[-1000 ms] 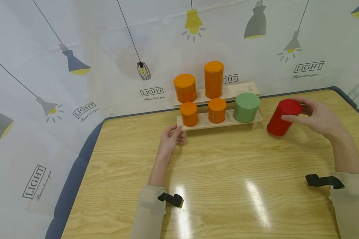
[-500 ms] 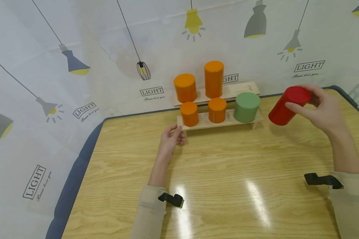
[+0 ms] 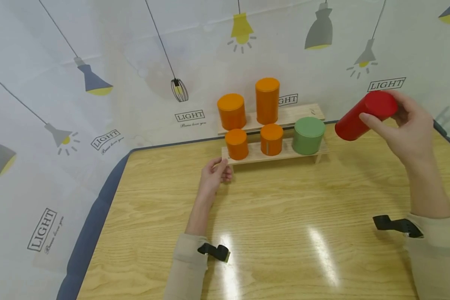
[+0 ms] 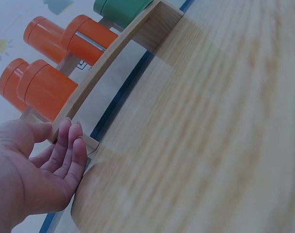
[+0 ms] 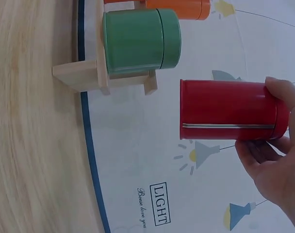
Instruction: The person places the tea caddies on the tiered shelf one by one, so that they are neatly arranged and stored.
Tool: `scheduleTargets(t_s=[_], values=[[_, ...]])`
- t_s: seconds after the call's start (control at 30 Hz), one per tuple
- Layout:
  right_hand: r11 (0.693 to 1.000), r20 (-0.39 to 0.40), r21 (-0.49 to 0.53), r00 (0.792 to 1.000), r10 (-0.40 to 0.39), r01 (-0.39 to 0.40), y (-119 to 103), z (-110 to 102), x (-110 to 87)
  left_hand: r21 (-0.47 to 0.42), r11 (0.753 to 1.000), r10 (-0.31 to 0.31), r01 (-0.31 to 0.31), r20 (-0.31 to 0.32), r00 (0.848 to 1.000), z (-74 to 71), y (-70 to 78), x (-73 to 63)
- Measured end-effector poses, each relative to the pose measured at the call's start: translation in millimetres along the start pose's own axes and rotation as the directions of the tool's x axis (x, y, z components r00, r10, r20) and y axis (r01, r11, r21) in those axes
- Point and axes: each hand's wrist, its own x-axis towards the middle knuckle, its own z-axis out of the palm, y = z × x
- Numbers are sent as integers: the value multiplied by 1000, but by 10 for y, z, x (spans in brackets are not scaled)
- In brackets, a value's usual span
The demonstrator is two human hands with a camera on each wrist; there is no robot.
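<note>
My right hand (image 3: 412, 129) grips a tall red canister (image 3: 365, 116) near its lid and holds it tilted in the air, right of the shelf. In the right wrist view a pale metal seam runs down the red wall. My left hand (image 3: 211, 177) pinches the left front end of the two-step wooden shelf (image 3: 288, 156), thumb above and fingers below. On the lower step stand two small orange canisters (image 3: 237, 144) and a wide green canister (image 3: 309, 136). The upper step bears a squat orange canister (image 3: 231, 112) and a tall orange canister (image 3: 267, 101).
The wooden table (image 3: 277, 221) has a dark blue padded edge (image 3: 93, 225) along its left side and back. Behind it hangs a white wall cover (image 3: 142, 50) printed with lamps. The upper step's right end (image 3: 307, 111) is bare wood.
My right hand has lifted the red canister off the table, up and slightly right, tilting it further. My left hand stays at the shelf's end.
</note>
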Motion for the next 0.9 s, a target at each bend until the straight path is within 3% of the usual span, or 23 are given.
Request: scheduleTargets(t_s=[0.17, 0.43, 0.53, 0.67, 0.9], values=[[999, -78, 48, 997, 29, -25, -65, 48, 9, -7, 1000, -1, 1, 10, 1000, 17, -5, -7], [962, -202, 269, 974, 105, -48, -207, 194, 75, 5, 1000, 14, -13, -11, 1000, 23, 0, -20], [946, -207, 319, 971, 120, -49, -274, 291, 88, -1, 1000, 4, -4, -4, 1000, 9, -6, -18], [948, -210, 318, 974, 81, -10, -362, 435, 100, -5, 1000, 7, -7, -3, 1000, -4, -13, -19], [884, -199, 466, 978, 58, 43, -396, 655, 143, -6, 1000, 14, -14, 5, 1000, -3, -1, -24]])
